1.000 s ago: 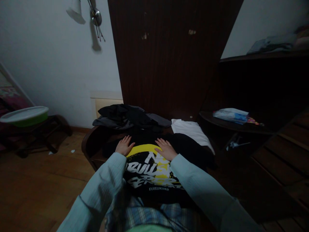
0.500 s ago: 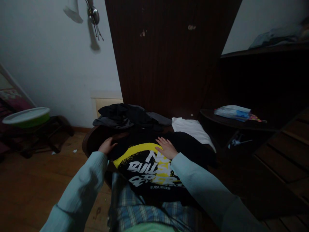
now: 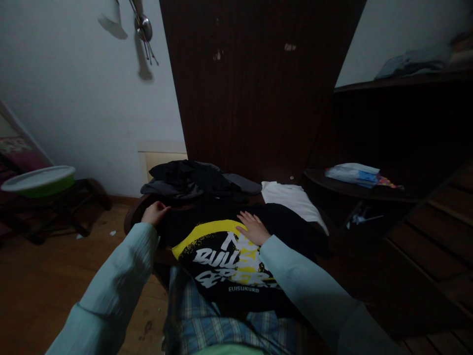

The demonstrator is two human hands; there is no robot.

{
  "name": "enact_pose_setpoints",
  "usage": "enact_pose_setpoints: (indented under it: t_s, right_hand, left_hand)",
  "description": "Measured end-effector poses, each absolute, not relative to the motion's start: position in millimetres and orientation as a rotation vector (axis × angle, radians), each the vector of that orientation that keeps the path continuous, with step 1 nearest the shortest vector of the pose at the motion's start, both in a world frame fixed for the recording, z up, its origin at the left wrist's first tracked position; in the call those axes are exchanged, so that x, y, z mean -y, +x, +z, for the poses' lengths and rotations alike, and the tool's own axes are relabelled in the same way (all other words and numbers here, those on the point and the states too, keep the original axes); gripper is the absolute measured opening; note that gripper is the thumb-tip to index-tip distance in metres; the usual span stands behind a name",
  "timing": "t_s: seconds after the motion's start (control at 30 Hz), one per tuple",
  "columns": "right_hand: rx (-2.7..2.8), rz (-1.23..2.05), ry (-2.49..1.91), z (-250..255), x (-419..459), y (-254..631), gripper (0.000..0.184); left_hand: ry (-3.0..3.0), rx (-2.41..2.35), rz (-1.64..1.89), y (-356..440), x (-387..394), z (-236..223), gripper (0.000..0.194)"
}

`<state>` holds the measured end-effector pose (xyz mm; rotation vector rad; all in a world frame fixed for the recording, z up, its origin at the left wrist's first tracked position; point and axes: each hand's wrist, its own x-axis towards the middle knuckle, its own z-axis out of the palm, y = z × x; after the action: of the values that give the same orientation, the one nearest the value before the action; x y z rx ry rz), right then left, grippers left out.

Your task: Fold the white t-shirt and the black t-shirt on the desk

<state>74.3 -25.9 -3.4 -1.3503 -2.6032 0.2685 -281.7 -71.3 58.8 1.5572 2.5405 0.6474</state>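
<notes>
The head camera is looking forward and down over the nearby printed garment (image 3: pixel 229 264), facing a dark panel (image 3: pixel 254 98).

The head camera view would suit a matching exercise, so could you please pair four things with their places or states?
1. Left hand
2. Right hand
3. White cloth
4. Green container

A. Spread on the black shirt
B. On a low dark stand
C. Fingers pinched together at the shirt's left end
D. Behind the shirt, toward the right

Pairs: 1-C, 2-A, 3-D, 4-B
</notes>
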Motion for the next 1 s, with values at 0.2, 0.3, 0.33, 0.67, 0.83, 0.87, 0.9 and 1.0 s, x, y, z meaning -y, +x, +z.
enact_pose_setpoints:
  t_s: [0.2, 0.3, 0.33, 0.67, 0.83, 0.87, 0.9, 1.0]
  right_hand:
    - [2.603, 0.285, -1.351, -2, 27, 73, 0.054]
    - [2.600, 0.283, -1.359, -2, 26, 73, 0.054]
    - [2.602, 0.283, -1.355, -3, 26, 73, 0.054]
    - [2.594, 0.249, -1.339, -5, 25, 74, 0.055]
    - [2.602, 0.247, -1.350, -4, 26, 73, 0.054]
    - [2.604, 0.246, -1.350, -4, 26, 73, 0.054]
    - [2.603, 0.246, -1.350, -4, 26, 73, 0.054]
    - [2.599, 0.249, -1.354, -5, 26, 73, 0.053]
  left_hand:
    - [1.403, -2.499, 0.519, -280, 96, 41, 0.041]
    - [1.465, -2.353, 0.487, -280, 99, 34, 0.030]
    - [1.486, -2.329, 0.514, -279, 98, 33, 0.026]
    - [2.001, -2.104, 0.827, -191, 102, 70, 0.034]
    - [2.112, -1.541, 0.700, -175, 111, 76, 0.035]
    - [2.113, -1.585, 0.722, -180, 112, 73, 0.036]
    - [2.130, -1.623, 0.715, -186, 112, 69, 0.038]
    - [2.236, -1.608, 0.611, -203, 119, 52, 0.044]
